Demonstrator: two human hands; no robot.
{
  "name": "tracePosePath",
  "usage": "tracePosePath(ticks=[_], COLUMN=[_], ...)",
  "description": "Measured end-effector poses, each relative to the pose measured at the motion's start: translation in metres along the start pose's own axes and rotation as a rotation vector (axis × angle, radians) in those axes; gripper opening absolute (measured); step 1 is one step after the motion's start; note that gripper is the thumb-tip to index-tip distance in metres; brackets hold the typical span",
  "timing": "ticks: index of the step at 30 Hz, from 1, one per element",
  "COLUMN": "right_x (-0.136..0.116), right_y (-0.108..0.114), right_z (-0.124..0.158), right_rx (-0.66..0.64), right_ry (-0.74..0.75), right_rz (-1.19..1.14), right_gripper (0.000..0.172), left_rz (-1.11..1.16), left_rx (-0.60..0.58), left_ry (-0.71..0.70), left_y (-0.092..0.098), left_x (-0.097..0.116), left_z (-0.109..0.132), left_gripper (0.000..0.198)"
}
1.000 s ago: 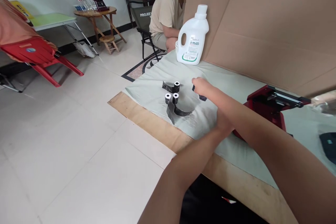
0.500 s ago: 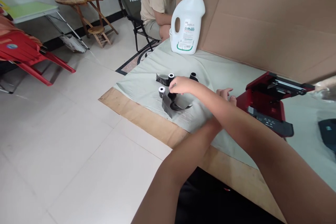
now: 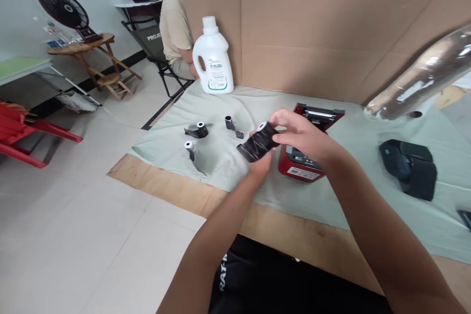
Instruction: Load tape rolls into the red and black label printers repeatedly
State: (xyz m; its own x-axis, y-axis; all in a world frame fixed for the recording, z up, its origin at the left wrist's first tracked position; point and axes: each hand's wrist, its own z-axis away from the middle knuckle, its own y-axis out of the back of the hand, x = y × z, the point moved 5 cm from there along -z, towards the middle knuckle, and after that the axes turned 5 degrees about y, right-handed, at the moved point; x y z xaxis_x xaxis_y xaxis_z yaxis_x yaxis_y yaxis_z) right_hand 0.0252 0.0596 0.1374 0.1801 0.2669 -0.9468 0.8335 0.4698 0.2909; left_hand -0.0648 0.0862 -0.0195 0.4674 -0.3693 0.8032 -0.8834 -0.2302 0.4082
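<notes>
Black roll (image 3: 256, 143) with a white core is held up between both hands, above the pale cloth (image 3: 228, 103) and just in front of the red printer (image 3: 305, 170). The right hand (image 3: 299, 135) pinches its upper end, fingers curled in. The left hand (image 3: 262, 164) cups it from below, closed on the lower end, fingers mostly hidden. Three smaller rolls (image 3: 200, 130) lie on the cloth to the left, apart from the hands.

Two bare forearms end in the left hand (image 3: 262, 163) and right hand (image 3: 300, 133). Near the bottom edge, a black fabric garment (image 3: 265, 279) bears white block lettering (image 3: 222, 274), "RAT-".
</notes>
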Motion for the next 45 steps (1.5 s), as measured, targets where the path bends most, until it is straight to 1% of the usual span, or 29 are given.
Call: tracePosePath(ticks=[2,3,4,5,7,8,10,12,15,17,20,22,23,24,25,26,29,30,31,32,34,36,39,42,45], right_x=[0.004,0.010,0.018,0.027,0.044,0.050,0.059,0.065,0.075,0.083,0.093,0.092,0.089,0.083,0.075,0.065,0.038,0.034,0.035,0.038,0.048,0.055,0.058,0.062,0.068], right_y=[0.034,0.051,0.068,0.082,0.100,0.103,0.100,0.091,0.079,0.075,0.075,0.076,0.076,0.075,0.076,0.080,0.102,0.108,0.113,0.116,0.117,0.113,0.100,0.087,0.081], right_z=[0.026,0.036,0.043,0.049,0.054,0.055,0.052,0.048,0.040,0.033,0.026,0.027,0.030,0.033,0.037,0.041,0.057,0.061,0.061,0.060,0.056,0.062,0.083,0.104,0.114], right_rx=[0.030,0.060,0.102,0.147,0.205,0.200,0.155,0.124,0.078,0.037,-0.008,-0.036,-0.040,-0.022,0.035,0.149,0.678,0.811,0.871,0.862,0.757,0.696,0.686,0.683,0.709], right_ry=[-0.054,-0.084,-0.111,-0.132,-0.155,-0.160,-0.165,-0.173,-0.204,-0.233,-0.304,-0.353,-0.353,-0.325,-0.266,-0.184,0.099,0.164,0.208,0.236,0.269,0.317,0.402,0.456,0.487], right_rz=[-0.007,0.018,0.070,0.149,0.348,0.449,0.650,0.842,1.036,1.068,1.058,1.051,1.038,1.012,0.975,0.936,0.879,0.887,0.895,0.897,0.863,0.810,0.769,0.729,0.667], right_gripper=[0.024,0.026,0.027,0.027,0.026,0.026,0.027,0.031,0.036,0.038,0.038,0.031,0.026,0.020,0.017,0.016,0.024,0.025,0.027,0.029,0.030,0.030,0.027,0.025,0.027], left_rz=[0.024,0.038,0.043,0.032,-0.047,-0.097,-0.172,-0.195,-0.227,-0.250,-0.232,-0.216,-0.215,-0.221,-0.229,-0.237,-0.238,-0.229,-0.220,-0.215,-0.220,-0.239,-0.267,-0.255,-0.224], left_rx=[0.139,0.192,0.216,0.207,0.108,0.056,-0.009,-0.032,-0.078,-0.076,-0.010,0.020,0.027,0.028,0.026,0.025,0.031,0.044,0.057,0.070,0.083,0.073,0.049,0.033,0.050], left_ry=[0.002,-0.044,-0.126,-0.235,-0.459,-0.538,-0.634,-0.673,-0.672,-0.666,-0.700,-0.728,-0.737,-0.743,-0.748,-0.753,-0.792,-0.809,-0.826,-0.843,-0.866,-0.892,-0.936,-0.961,-0.983], left_y=[0.011,0.017,0.020,0.022,0.019,0.015,0.009,0.005,0.001,0.003,0.009,0.012,0.013,0.013,0.012,0.012,0.014,0.015,0.016,0.017,0.019,0.020,0.022,0.024,0.027], left_x=[0.010,0.019,0.030,0.043,0.069,0.079,0.091,0.094,0.089,0.086,0.089,0.093,0.096,0.098,0.099,0.101,0.107,0.109,0.110,0.112,0.113,0.113,0.112,0.113,0.117], left_z=[0.005,0.009,0.014,0.020,0.033,0.039,0.047,0.052,0.052,0.051,0.051,0.051,0.051,0.051,0.051,0.051,0.052,0.052,0.053,0.054,0.055,0.057,0.059,0.060,0.060], left_gripper=[0.047,0.050,0.052,0.053,0.046,0.039,0.027,0.024,0.029,0.029,0.021,0.018,0.017,0.017,0.017,0.017,0.015,0.014,0.013,0.013,0.013,0.012,0.012,0.014,0.016])
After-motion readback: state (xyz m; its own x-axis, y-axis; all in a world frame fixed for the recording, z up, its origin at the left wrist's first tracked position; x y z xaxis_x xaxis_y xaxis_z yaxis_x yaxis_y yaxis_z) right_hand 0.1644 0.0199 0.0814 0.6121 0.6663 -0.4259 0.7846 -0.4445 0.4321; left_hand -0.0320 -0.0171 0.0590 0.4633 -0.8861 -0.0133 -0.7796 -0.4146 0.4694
